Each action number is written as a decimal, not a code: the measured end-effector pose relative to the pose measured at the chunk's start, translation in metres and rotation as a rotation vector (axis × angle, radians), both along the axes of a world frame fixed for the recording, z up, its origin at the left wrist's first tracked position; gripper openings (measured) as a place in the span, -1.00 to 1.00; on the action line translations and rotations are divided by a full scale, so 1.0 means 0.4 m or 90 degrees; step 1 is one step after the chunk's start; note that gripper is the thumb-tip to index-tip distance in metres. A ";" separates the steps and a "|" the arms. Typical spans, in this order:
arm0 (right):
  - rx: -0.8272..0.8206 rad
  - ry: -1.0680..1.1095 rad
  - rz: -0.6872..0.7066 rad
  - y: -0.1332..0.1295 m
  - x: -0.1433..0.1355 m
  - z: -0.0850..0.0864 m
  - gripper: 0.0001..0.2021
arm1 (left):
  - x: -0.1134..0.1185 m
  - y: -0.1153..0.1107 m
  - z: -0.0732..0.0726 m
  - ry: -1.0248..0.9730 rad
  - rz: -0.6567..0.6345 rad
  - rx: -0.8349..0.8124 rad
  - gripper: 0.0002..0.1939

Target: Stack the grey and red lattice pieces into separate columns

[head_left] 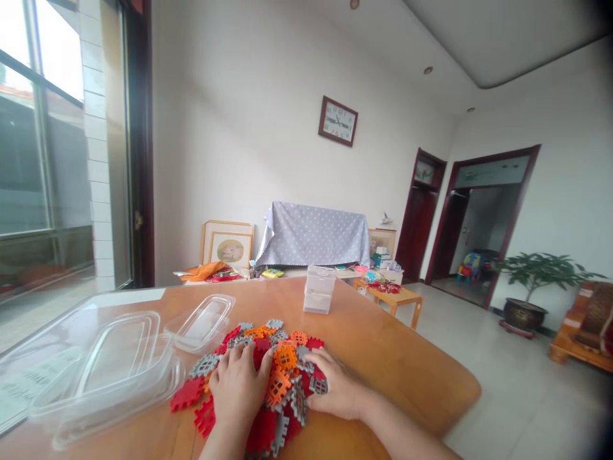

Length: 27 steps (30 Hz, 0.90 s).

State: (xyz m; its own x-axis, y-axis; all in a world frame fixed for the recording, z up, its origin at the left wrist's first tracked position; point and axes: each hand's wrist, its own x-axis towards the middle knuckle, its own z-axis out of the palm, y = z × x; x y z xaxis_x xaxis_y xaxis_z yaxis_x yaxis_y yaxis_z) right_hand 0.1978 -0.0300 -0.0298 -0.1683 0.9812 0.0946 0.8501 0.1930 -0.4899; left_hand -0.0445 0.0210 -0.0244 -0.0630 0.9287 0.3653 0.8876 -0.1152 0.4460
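Observation:
A heap of interlocking plastic building tiles with toothed edges lies on the wooden table. It mixes red tiles (262, 427), orange tiles (286, 358) and grey tiles (205, 365), some with window-like grids. My left hand (241, 381) rests palm down on the heap's left side, thumb spread away from the fingers. At the right edge, my right hand (335, 386) curves around the tiles. Its thumb and fingers are apart and touch or nearly touch a grey window tile (318, 384). Neither hand visibly grips a tile; what lies under the left palm is hidden.
Clear plastic containers (110, 377) stand on the table's left, with a smaller clear tray (204, 324) beside them. A translucent box (318, 300) is near the far edge. The wooden table (407, 370) ends in a rounded corner at right. A potted plant (524, 313) stands beyond.

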 end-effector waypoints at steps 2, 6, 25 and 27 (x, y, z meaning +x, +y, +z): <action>0.050 0.002 -0.005 0.014 -0.011 -0.017 -0.21 | -0.001 0.004 -0.005 -0.004 0.001 0.003 -0.44; 0.063 -0.037 0.020 0.028 -0.027 -0.022 -0.07 | 0.000 -0.002 -0.002 -0.011 0.010 -0.001 -0.40; 0.163 -0.172 -0.005 0.073 -0.078 0.042 -0.65 | 0.000 0.001 -0.020 0.023 -0.011 -0.009 -0.38; 0.153 -0.183 0.017 0.085 -0.069 0.047 -0.64 | 0.002 0.005 -0.023 0.032 -0.016 -0.004 -0.41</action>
